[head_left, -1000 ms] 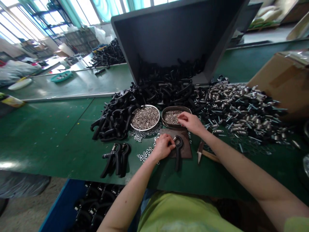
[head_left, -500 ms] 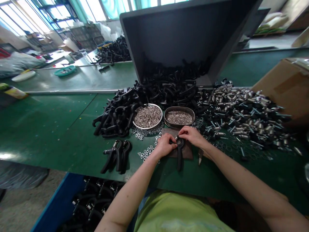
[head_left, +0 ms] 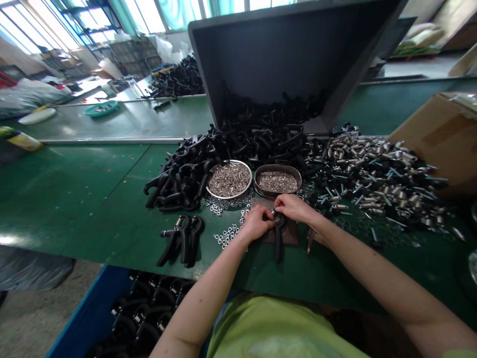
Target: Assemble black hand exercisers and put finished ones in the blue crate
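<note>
A black plastic clamp part [head_left: 278, 241] with a long curved handle lies on a dark square plate [head_left: 288, 233] in front of me. My left hand [head_left: 258, 222] is closed on the upper end of this part from the left. From the right, my right hand [head_left: 292, 207] pinches at the same end, where a small silvery metal piece [head_left: 274, 213] shows between the fingertips. The fingers partly hide that piece. A pointed tool [head_left: 310, 241] lies under my right forearm. Small metal rings [head_left: 227, 236] are scattered to the left of the plate.
Beyond my hands stand a round dish of metal pins [head_left: 229, 179] and an oval tin [head_left: 278, 180]. Black clamp parts [head_left: 179, 184] heap behind, spilling from a tipped grey bin [head_left: 276, 59]. Springs and screws [head_left: 380, 174] pile at right, by a cardboard box [head_left: 439, 139]. Assembled clamps [head_left: 182, 241] lie left.
Both hands stay at the top of the clamp part, with only slight finger movement. The whole view has shifted a little; nothing else visibly moved.
</note>
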Demonstrator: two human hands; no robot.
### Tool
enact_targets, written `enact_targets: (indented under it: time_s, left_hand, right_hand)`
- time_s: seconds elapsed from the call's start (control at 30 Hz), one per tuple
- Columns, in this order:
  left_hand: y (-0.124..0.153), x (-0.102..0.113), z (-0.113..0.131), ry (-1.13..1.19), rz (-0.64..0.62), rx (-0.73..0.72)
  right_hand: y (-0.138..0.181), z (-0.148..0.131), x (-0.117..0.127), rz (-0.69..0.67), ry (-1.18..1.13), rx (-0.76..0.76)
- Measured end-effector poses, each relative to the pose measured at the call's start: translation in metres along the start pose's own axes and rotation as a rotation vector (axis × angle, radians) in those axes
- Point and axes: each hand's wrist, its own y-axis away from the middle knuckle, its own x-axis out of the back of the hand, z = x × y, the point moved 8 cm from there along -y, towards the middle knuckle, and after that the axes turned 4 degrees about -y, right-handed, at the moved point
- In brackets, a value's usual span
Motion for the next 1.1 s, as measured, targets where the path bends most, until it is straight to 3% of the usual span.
enact_targets:
  time_s: [0.2,0.43,0.63,0.77,0.9,1.0,1.1]
  left_hand:
    - [0.0,-0.001,0.0,0.004,0.012,0.014]
    - [0.001,0.0,-0.001,-0.014,0.025,0.013]
    - [0.005,0.002,0.005,-0.066,0.055,-0.051]
    - [0.024,0.006,0.013,-0.154,0.159,-0.166]
    - [0.054,0.004,0.021,-0.41,0.301,-0.31]
    - [0.067,-0.003,0.018,-0.571,0.271,-0.297]
    - [0.07,-0.008,0.014,-0.688,0.176,-0.268]
  right_hand:
    - [0.006,-0.014,0.002,0.0,0.128,0.035]
    - [0.002,-0.011,0.0,-0.009,0.078,0.07]
    - [0.015,-0.013,0.0,0.102,0.007,0.118]
    - [0.053,-0.01,0.015,0.179,-0.018,0.147]
    - [0.122,0.031,0.026,0.222,0.191,0.053]
    - [0.172,0.076,0.022,0.246,0.401,-0.107]
    - [0.198,0.096,0.011,0.257,0.521,-0.15]
